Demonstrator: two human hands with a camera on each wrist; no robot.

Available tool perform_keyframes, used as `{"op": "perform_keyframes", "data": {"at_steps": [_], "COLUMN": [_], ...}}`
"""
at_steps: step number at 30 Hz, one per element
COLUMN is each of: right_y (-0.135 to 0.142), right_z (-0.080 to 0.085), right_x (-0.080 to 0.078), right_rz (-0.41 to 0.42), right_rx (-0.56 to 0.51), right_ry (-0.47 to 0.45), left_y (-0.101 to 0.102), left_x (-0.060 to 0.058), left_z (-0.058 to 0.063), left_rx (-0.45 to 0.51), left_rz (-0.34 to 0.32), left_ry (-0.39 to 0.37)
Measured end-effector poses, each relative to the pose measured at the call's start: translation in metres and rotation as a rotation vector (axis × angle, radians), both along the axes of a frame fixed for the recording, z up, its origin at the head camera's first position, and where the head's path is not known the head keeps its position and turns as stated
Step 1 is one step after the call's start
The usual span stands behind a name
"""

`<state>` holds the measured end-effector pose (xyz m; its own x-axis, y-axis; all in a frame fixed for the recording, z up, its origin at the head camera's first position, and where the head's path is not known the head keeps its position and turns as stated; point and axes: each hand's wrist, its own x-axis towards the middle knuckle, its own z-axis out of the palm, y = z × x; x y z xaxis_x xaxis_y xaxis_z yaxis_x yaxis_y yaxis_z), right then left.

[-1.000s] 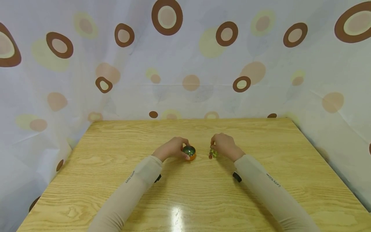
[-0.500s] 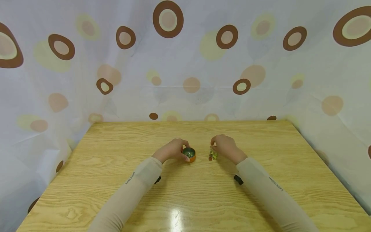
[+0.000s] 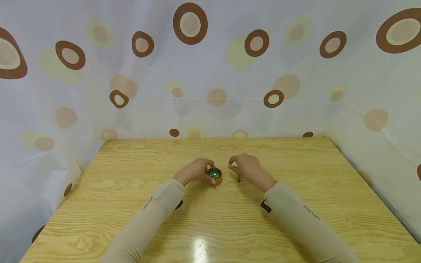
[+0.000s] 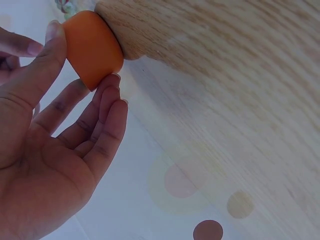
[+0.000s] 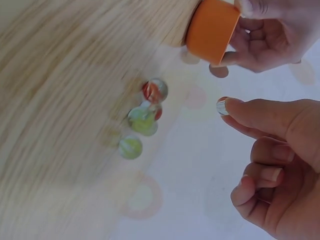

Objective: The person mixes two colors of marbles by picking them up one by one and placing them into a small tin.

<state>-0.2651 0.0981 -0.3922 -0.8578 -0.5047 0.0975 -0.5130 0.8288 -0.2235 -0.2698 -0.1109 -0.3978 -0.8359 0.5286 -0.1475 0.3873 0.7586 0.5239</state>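
In the head view my left hand grips a small orange bowl with a dark interior, thumb and fingers around its side. Small shiny shapes show inside it. The bowl stands on the wooden table; its orange wall fills the grip in the left wrist view. My right hand is raised just right of the bowl. Between its thumb and forefinger it pinches a clear glass marble with a reddish streak. Below that hand lie several loose marbles: a red-swirled marble and yellow-green marbles among them.
The light wood table reaches back to a white curtain printed with brown and beige rings. The curtain also closes off both sides. Dark straps show under the wrists.
My right hand has lifted away from the loose marbles and moved left toward the bowl, a marble now in its fingertips. The left hand and bowl have stayed in place.
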Motion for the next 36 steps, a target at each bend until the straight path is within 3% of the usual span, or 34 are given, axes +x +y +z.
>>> {"op": "perform_keyframes", "data": {"at_steps": [8,21,36], "right_y": [-0.009,-0.016,-0.023], "right_z": [0.002,-0.006,-0.012], "right_x": [0.008,0.009,0.013], "right_rz": [0.020,0.065,0.074], "right_rx": [-0.048,-0.022,-0.022], "right_ry": [-0.047,0.047,0.028], "left_y": [0.000,0.000,0.000], "left_x": [-0.001,-0.002,-0.001], "left_z": [0.000,-0.002,-0.002], "left_rx": [0.002,0.006,-0.002], "left_rz": [-0.002,0.011,0.002], "left_ry": [-0.009,-0.017,-0.016]}}
